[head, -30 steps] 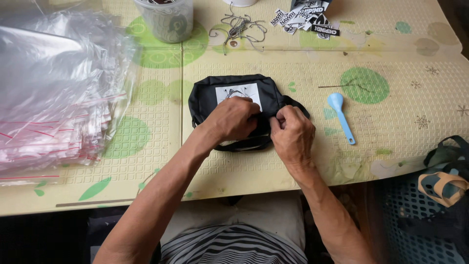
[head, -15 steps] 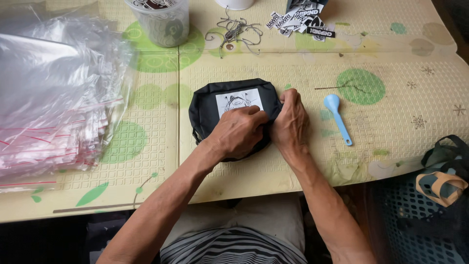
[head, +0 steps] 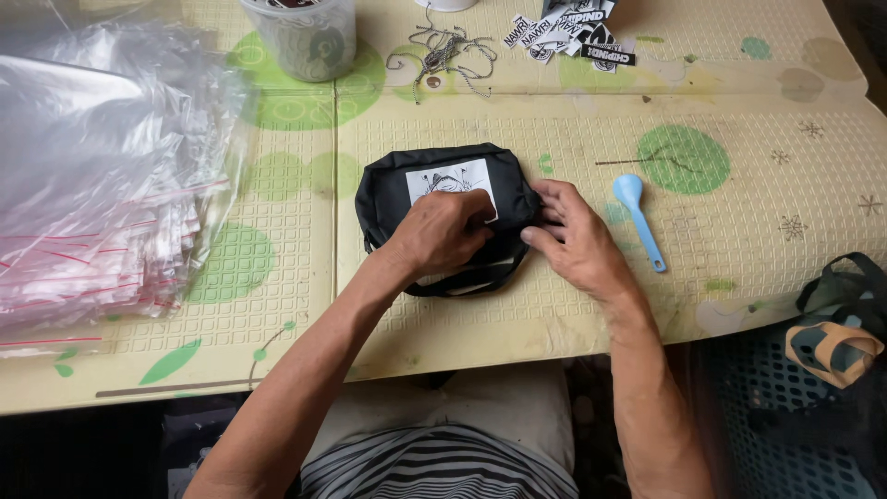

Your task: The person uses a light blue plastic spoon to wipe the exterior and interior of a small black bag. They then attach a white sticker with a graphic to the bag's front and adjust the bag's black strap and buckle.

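**A:** Start nearest the person. What are the hands doing?

**B:** The left hand (head: 443, 231) lies on top of the black pouch (head: 443, 217), fingers curled and pressing down on its lower half, covering the near edge of the white printed patch (head: 450, 182). The right hand (head: 573, 240) is at the pouch's 3 o'clock end, fingers bent and pinching the fabric there. Whether it holds a zipper pull I cannot tell.

**A:** And the pouch itself?

**B:** It lies flat on the patterned table mat (head: 739, 249), about centre. Its long axis runs 9 to 3 o'clock. The patch faces up, and a dark strap loops out from the edge at 6 o'clock.

**A:** How would it handle?

**B:** Soft and light, I'd judge: the cloth dents under the hand. Not fragile, little slip. It will flop, so take it at both ends or by the strap.

**A:** Farther out?

**B:** A light blue plastic spoon (head: 637, 220) lies at 3 o'clock, just beside the right hand. A stack of clear plastic bags (head: 102, 194) sits at 9 o'clock. At 11 stands a clear tub (head: 300, 37), at 12 a tangle of metal chains (head: 443, 55), and at 1 a heap of black-and-white labels (head: 577, 32).
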